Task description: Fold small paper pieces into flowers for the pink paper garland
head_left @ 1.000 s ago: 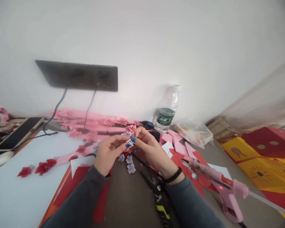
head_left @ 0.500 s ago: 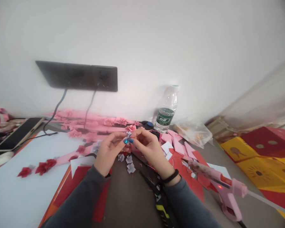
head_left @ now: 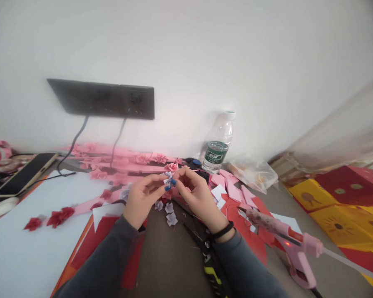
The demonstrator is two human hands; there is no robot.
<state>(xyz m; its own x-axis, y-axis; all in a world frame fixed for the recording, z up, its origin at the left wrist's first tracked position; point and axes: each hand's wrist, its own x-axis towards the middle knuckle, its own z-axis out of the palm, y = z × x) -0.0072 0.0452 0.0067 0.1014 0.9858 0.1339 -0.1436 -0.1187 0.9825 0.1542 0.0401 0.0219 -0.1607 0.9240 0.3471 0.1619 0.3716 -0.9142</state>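
Observation:
Between my fingertips is a small pale lilac paper flower [head_left: 168, 179]. My left hand [head_left: 144, 198] pinches it from the left, and my right hand [head_left: 197, 194] pinches it from the right. Several more lilac paper flowers [head_left: 170, 218] lie on the table just below my hands. Scissors [head_left: 207, 245] with black and yellow-green handles rest beside my right forearm. Behind my hands is a pink paper flower [head_left: 172, 167]. The fingers partly cover the flower I hold.
A pink glue gun [head_left: 286, 236] with a lit red light lies at right, near red paper [head_left: 255, 244]. A water bottle [head_left: 217, 145] stands by the wall. Red paper flowers [head_left: 60, 217] lie on white paper [head_left: 21, 252]. A phone [head_left: 25, 174] is far left, yellow boxes [head_left: 338, 223] far right.
My fingertips have shifted a little on the lilac paper flower, and more of it shows above them now. Both hands stay in nearly the same place.

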